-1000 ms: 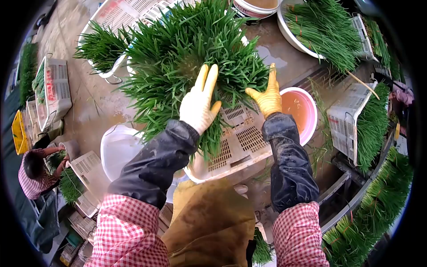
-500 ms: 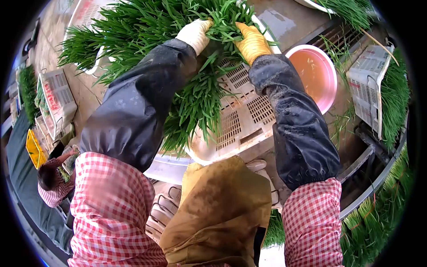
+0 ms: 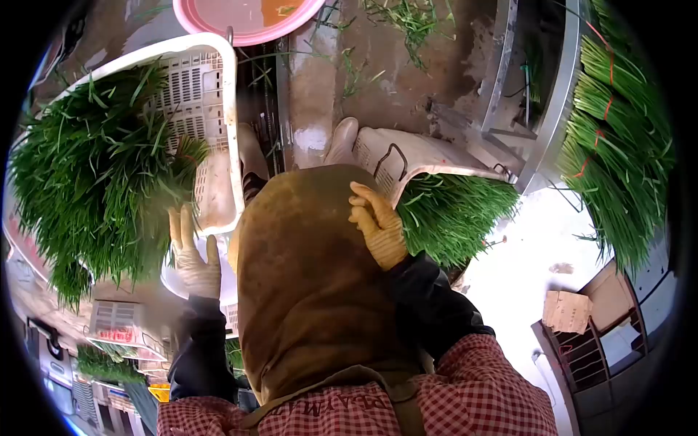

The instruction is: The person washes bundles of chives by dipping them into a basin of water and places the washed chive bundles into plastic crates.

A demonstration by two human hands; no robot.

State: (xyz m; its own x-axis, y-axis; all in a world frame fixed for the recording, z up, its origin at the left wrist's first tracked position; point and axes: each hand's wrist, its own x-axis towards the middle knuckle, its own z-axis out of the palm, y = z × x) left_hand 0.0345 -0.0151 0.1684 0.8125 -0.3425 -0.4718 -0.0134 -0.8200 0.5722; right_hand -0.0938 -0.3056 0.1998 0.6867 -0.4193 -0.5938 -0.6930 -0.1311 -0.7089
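My left hand (image 3: 195,263), in a pale glove, has its fingers stretched out beside a large pile of long green leafy stalks (image 3: 94,174), which look like garlic chives. They fill much of a white slotted plastic basket (image 3: 231,109). Whether the fingertips touch the leaves I cannot tell. In a yellowish glove, my right hand (image 3: 379,227) is in front of my brown apron (image 3: 313,276), fingers apart and slightly bent, with nothing in them. Close to it, more green stalks (image 3: 458,214) stick out of a second pale basket (image 3: 429,149).
A pink basin (image 3: 251,33) of brownish water stands at the top. Loose leaves (image 3: 411,25) litter the wet floor. To the right, tied green bundles (image 3: 618,138) lie beyond a metal rail (image 3: 556,94). A cardboard box (image 3: 567,311) sits at lower right.
My view has swung to the right. Both hands have come off the stalks they were among and moved apart, back towards my body. The piled basket now appears at the left.
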